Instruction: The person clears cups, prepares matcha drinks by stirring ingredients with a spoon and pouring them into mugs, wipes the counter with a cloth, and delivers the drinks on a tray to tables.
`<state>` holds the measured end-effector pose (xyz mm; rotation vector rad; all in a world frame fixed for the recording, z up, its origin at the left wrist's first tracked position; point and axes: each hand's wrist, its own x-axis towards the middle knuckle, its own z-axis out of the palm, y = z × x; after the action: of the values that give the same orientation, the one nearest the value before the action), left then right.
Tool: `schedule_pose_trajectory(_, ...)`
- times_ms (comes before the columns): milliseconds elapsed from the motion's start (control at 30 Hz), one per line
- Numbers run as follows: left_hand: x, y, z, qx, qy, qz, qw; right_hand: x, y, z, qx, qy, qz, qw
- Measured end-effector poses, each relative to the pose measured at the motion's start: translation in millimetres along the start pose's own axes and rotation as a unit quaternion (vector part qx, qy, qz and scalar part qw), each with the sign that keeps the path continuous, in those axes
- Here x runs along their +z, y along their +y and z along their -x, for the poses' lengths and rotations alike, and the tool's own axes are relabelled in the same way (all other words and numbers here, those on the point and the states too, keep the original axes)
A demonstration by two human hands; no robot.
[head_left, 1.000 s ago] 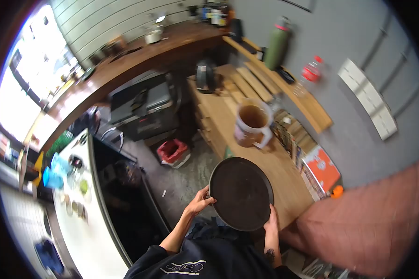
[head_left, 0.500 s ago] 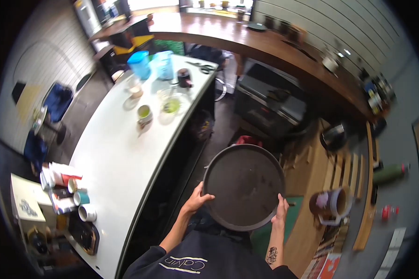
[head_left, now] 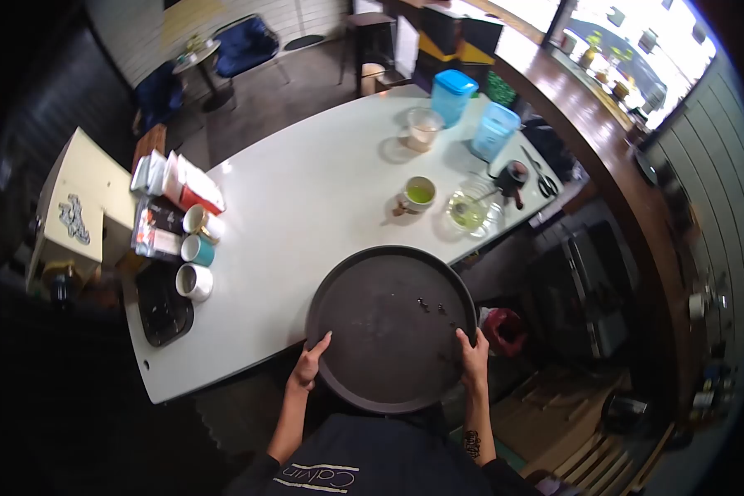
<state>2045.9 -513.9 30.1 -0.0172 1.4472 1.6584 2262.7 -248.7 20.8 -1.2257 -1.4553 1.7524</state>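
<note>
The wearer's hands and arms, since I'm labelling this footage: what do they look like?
The left hand and right hand are bare, with no gloves or watch showing. The right forearm has a dark tattoo. The dark sleeves end near the elbows; the matching top has pale "Calvin" lettering.

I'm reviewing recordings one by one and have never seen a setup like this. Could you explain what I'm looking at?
There is no robot here: these are a person's bare hands, and every picture comes from one camera worn on their head, looking forward and down. The left hand and right hand hold a round dark tray by opposite sides, thumbs on top. Beyond it is a white table. On its right lie scissors, near two blue containers and a cup of green liquid. On its left stand three mugs, the nearest white.
</note>
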Motion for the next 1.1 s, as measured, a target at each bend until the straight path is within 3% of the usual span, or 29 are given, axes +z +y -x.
schedule_pose_trajectory(33,-6,-5,3,0.000,0.015,0.033,0.999,7,-1,-8,0.016,-0.027,0.021,0.999)
schedule_pose_trajectory(200,-18,-33,27,0.023,0.137,0.168,0.976,43,-15,-56,-0.098,-0.164,0.244,0.951)
schedule_pose_trajectory(367,-3,-53,43,0.067,0.190,0.312,0.929,79,-47,-79,-0.111,-0.275,0.294,0.909)
schedule_pose_trajectory(433,10,-62,44,0.093,0.212,0.387,0.892,89,-37,-95,-0.325,-0.258,0.371,0.830)
schedule_pose_trajectory(467,19,-59,45,0.097,0.235,0.386,0.887,99,-68,-92,-0.220,-0.311,0.380,0.843)
schedule_pose_trajectory(567,41,-58,44,0.145,0.255,0.426,0.856,113,-68,-123,-0.258,-0.342,0.328,0.842)
schedule_pose_trajectory(633,54,-56,41,0.158,0.262,0.444,0.842,124,-56,-150,-0.240,-0.318,0.257,0.880)
schedule_pose_trajectory(700,59,-59,38,0.167,0.264,0.459,0.832,135,-69,-165,-0.094,-0.298,0.163,0.936)
schedule_pose_trajectory(767,62,-61,31,0.168,0.261,0.478,0.822,139,-73,-182,-0.053,-0.315,0.109,0.941)
schedule_pose_trajectory(833,68,-54,25,0.166,0.274,0.480,0.817,143,-78,-190,0.079,-0.339,-0.043,0.937)
schedule_pose_trajectory(1100,65,-41,9,0.180,0.275,0.477,0.815,159,-75,-203,0.127,-0.383,-0.097,0.910)
